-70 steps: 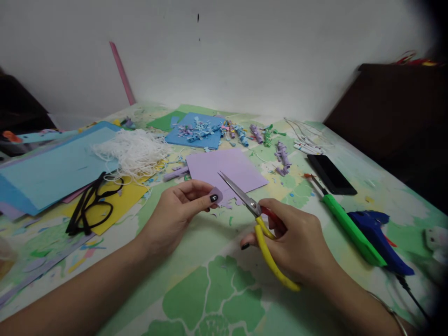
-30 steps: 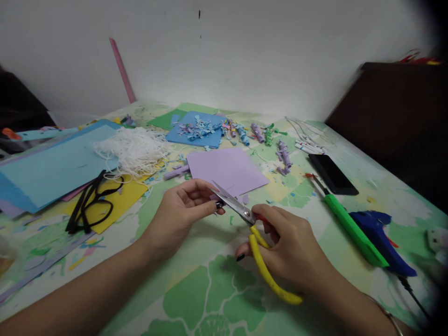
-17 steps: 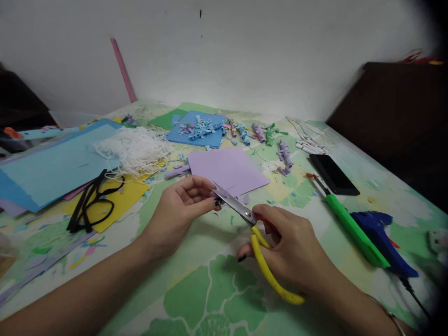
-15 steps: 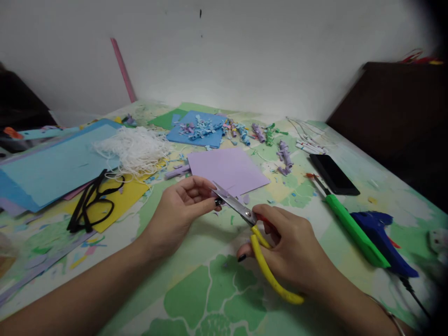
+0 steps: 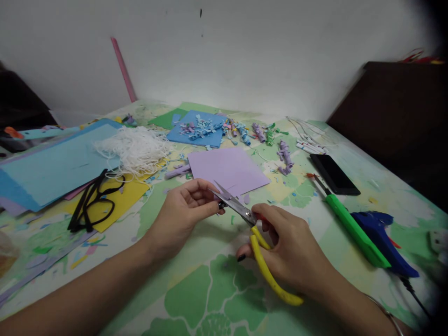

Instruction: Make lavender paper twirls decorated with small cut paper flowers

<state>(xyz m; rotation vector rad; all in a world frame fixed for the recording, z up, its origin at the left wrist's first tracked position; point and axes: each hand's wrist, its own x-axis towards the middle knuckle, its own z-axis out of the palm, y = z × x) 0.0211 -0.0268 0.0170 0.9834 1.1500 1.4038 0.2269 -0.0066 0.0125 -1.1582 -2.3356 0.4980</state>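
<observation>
My right hand (image 5: 289,242) is closed around the yellow handles of a pair of scissors (image 5: 238,204), whose blades are a little apart and point up and left. My left hand (image 5: 185,212) has its thumb and fingers bent together at the blade tips. Whatever it pinches is too small or too hidden to make out. Just beyond the blades lies a square lilac sheet of paper (image 5: 224,165), with a lilac strip (image 5: 177,171) by its left corner.
Left lie light blue sheets (image 5: 63,163), a heap of white string (image 5: 135,149) and black-framed glasses (image 5: 93,205) on yellow paper (image 5: 121,207). Fringed paper rolls (image 5: 285,156) sit behind. Right are a phone (image 5: 334,174), a green cutter (image 5: 357,231) and a blue glue gun (image 5: 381,238) with a cord.
My left hand has shifted very slightly right and down along the blades. The scissors and my right hand are almost where they were.
</observation>
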